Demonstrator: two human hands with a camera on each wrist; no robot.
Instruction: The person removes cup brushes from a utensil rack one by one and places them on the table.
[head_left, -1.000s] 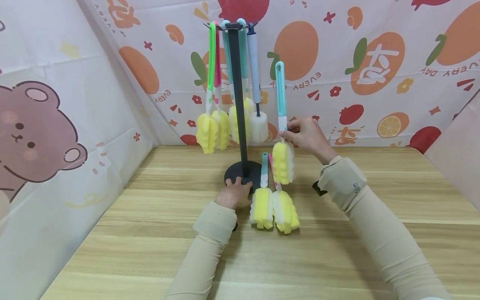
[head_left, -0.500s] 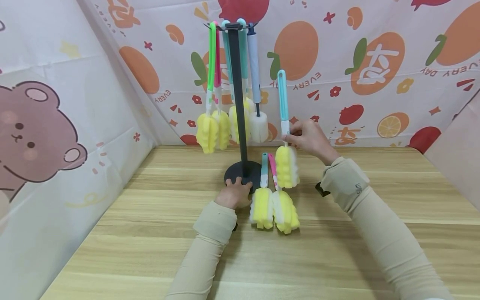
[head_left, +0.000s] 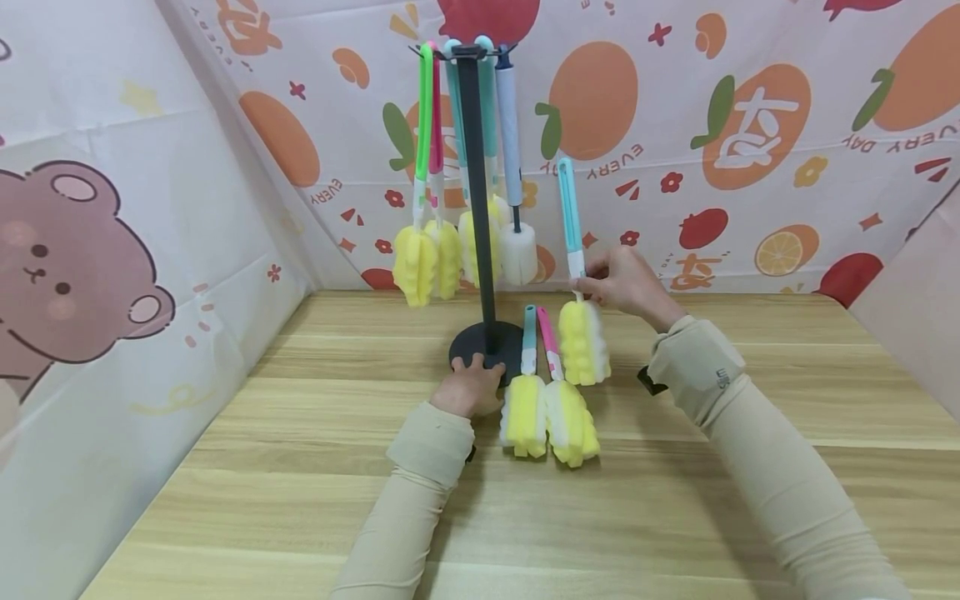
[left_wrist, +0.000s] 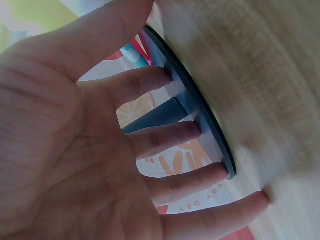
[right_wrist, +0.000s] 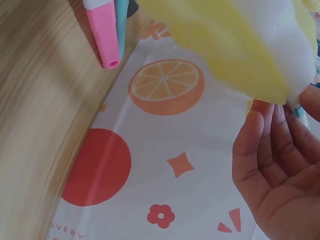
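My right hand (head_left: 626, 283) pinches a sponge bottle brush (head_left: 586, 342) low on its light-blue handle, with the yellow and white sponge hanging down over the table. In the right wrist view that brush's sponge (right_wrist: 240, 45) fills the top, right above the fingers. My left hand (head_left: 471, 390) rests with spread, straight fingers on the round black base of a stand (head_left: 480, 339). The left wrist view shows its fingertips on the edge of the base (left_wrist: 200, 95). Two more sponge brushes lie beside the base, one with a teal handle (head_left: 529, 333), one with a pink handle (head_left: 549, 337).
Several brushes hang from hooks atop the stand's black post (head_left: 480, 192), among them a green-handled brush (head_left: 423, 125) and a white-sponge brush (head_left: 517, 254). Behind the wooden table (head_left: 300, 500) rises a fruit-printed cloth (head_left: 735, 217); a bear-printed cloth (head_left: 82, 267) borders the left.
My right hand has carried the light-blue brush down and a little to the right, its handle now leaning slightly. The left hand has stayed on the base.
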